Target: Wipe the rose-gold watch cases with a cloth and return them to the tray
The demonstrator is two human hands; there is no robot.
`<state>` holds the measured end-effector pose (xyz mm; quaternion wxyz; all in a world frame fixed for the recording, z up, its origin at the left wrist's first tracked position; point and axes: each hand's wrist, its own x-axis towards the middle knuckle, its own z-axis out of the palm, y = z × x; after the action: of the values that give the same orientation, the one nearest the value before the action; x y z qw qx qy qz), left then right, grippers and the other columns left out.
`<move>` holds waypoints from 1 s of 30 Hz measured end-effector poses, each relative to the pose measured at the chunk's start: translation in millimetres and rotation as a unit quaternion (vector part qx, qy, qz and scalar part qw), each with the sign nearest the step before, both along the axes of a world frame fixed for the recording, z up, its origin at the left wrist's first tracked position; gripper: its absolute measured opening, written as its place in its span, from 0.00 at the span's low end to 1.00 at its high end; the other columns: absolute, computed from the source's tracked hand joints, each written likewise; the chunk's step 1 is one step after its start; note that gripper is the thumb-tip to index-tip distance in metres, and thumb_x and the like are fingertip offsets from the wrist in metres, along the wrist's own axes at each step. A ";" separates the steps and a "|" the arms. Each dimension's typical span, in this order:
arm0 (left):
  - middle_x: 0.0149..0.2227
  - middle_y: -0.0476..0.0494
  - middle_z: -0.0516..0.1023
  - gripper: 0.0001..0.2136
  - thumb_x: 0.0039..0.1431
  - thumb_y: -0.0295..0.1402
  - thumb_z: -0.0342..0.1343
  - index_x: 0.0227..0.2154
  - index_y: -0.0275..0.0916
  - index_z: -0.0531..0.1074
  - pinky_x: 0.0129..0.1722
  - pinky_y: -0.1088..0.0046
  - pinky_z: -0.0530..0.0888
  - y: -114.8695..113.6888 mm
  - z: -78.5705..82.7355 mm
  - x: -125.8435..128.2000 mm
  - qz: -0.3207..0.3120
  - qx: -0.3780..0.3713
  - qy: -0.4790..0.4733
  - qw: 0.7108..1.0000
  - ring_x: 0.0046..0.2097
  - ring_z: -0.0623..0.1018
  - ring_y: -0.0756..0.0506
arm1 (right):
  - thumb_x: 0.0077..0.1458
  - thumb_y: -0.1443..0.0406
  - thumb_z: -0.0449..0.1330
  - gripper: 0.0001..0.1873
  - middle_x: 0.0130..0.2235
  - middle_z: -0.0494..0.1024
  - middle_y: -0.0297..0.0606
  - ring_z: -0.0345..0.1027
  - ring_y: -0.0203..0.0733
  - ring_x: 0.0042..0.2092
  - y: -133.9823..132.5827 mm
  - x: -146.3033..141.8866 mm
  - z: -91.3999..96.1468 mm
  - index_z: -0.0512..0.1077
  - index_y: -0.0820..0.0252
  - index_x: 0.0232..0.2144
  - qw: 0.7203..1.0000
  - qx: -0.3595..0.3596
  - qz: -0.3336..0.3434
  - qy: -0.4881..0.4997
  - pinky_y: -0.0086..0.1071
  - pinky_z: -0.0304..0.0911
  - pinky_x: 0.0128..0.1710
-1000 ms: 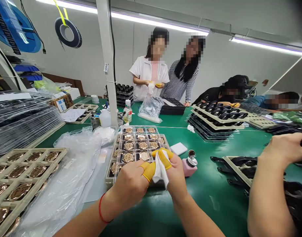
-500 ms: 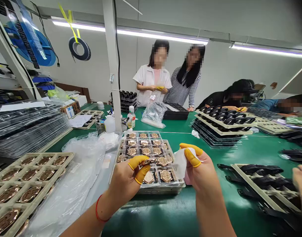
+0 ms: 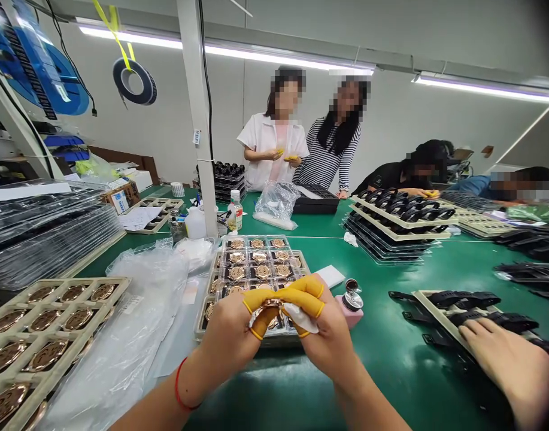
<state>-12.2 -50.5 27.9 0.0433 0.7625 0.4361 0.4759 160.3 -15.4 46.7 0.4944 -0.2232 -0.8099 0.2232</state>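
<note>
My left hand (image 3: 231,338) wears yellow finger cots and pinches a small copper-coloured metal part (image 3: 270,304). My right hand (image 3: 321,326), also in yellow cots, is closed on a white wiping cloth (image 3: 301,317) pressed against that part. Both hands meet just above the near edge of a clear tray (image 3: 256,263) holding several copper-coloured parts on the green table (image 3: 382,359). A pink dispenser bottle (image 3: 351,302) stands just right of my right hand.
Beige trays of copper parts (image 3: 41,323) and clear plastic bags (image 3: 139,311) lie left. A white pad (image 3: 330,276) sits behind the bottle. Trays of black parts (image 3: 400,218) stand right, with a co-worker's hand (image 3: 507,359) at one. Two people stand behind; a white post (image 3: 197,120) rises ahead.
My hands, apart half a second ago, have come back together, the cloth against the part held by my left fingers. The co-worker's hand has moved onto the black-part tray at right.
</note>
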 end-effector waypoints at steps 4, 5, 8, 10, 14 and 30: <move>0.26 0.45 0.78 0.08 0.62 0.30 0.48 0.36 0.37 0.73 0.25 0.73 0.72 0.5 2.0 -1.2 0.067 0.058 0.092 0.992 0.26 0.77 0.46 | 0.59 0.68 0.55 0.11 0.36 0.72 0.38 0.64 0.43 0.39 -0.4 -18.1 -12.4 0.75 0.49 0.39 0.995 -0.039 0.014 0.088 0.38 0.63 0.40; 0.26 0.44 0.78 0.09 0.63 0.29 0.47 0.35 0.36 0.74 0.24 0.73 0.72 1.9 1.2 -1.6 0.079 0.088 0.106 0.987 0.26 0.77 0.47 | 0.59 0.67 0.56 0.09 0.35 0.72 0.37 0.65 0.43 0.38 0.3 -21.6 -15.4 0.75 0.50 0.38 0.990 -0.078 0.026 0.115 0.38 0.63 0.40; 0.32 0.41 0.81 0.10 0.63 0.25 0.46 0.39 0.35 0.73 0.29 0.73 0.74 8.4 -1.3 -5.4 0.093 0.195 0.137 0.967 0.32 0.80 0.46 | 0.58 0.62 0.59 0.05 0.33 0.72 0.37 0.66 0.43 0.38 1.9 -25.7 -20.7 0.76 0.51 0.35 0.974 -0.166 0.052 0.146 0.38 0.64 0.41; 0.38 0.38 0.81 0.11 0.62 0.23 0.46 0.42 0.34 0.72 0.32 0.72 0.75 13.4 -1.4 -10.0 0.081 0.232 0.153 0.957 0.37 0.80 0.45 | 0.57 0.61 0.60 0.05 0.32 0.73 0.36 0.67 0.43 0.39 2.2 -24.1 -20.1 0.76 0.51 0.34 0.973 -0.178 0.050 0.138 0.39 0.64 0.43; 0.42 0.36 0.80 0.09 0.63 0.24 0.47 0.41 0.34 0.72 0.32 0.71 0.75 21.1 1.4 -19.8 0.031 0.242 0.179 0.953 0.36 0.80 0.45 | 0.56 0.59 0.60 0.06 0.32 0.74 0.36 0.68 0.43 0.41 3.3 -19.9 -12.3 0.77 0.50 0.34 0.966 -0.219 0.068 0.122 0.38 0.63 0.45; 0.31 0.42 0.80 0.10 0.66 0.32 0.45 0.36 0.36 0.71 0.25 0.74 0.68 18.2 -5.0 -2.5 -0.072 0.162 0.114 0.977 0.29 0.77 0.48 | 0.52 0.66 0.65 0.08 0.38 0.72 0.36 0.63 0.43 0.42 -15.1 -0.5 10.1 0.75 0.50 0.36 0.986 -0.154 0.056 -0.003 0.38 0.61 0.44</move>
<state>-14.7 -32.3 22.9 -0.0970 0.8383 0.2987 0.4457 159.8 -30.5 56.9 0.4385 -0.2514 -0.7785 0.3720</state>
